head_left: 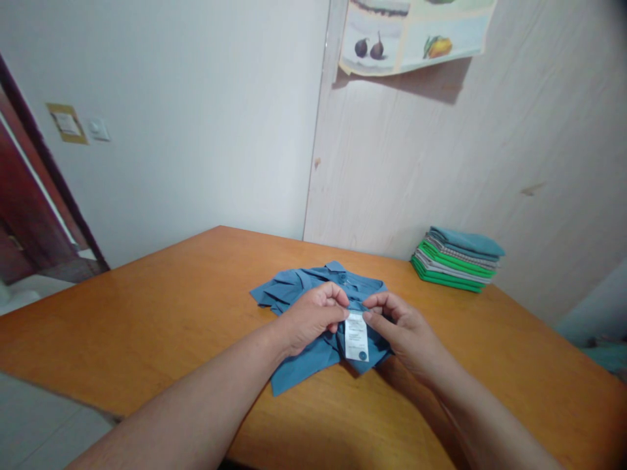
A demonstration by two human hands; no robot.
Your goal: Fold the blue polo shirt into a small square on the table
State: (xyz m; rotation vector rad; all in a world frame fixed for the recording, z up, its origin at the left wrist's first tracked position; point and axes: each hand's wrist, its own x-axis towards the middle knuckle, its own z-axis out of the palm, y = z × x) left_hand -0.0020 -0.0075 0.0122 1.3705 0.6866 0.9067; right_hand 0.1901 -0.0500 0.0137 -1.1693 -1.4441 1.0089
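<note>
A blue shirt (306,362) with a collar lies rumpled on the wooden table. From its fabric hangs a white care label (356,336) with small print and a dark round spot, perhaps a spare button, at its lower end. My left hand (318,313) pinches the shirt at the label's upper left corner. At the upper right corner, my right hand (396,323) pinches the cloth between thumb and forefinger. Both hands are close together, with the label hanging between them. The cloth right under the fingers is partly hidden.
A stack of folded clothes (455,261), green, grey and blue, sits at the table's back right. The orange-brown table (161,313) meets the wall behind. A fruit poster (416,39) hangs above. A reddish door (34,202) is at far left.
</note>
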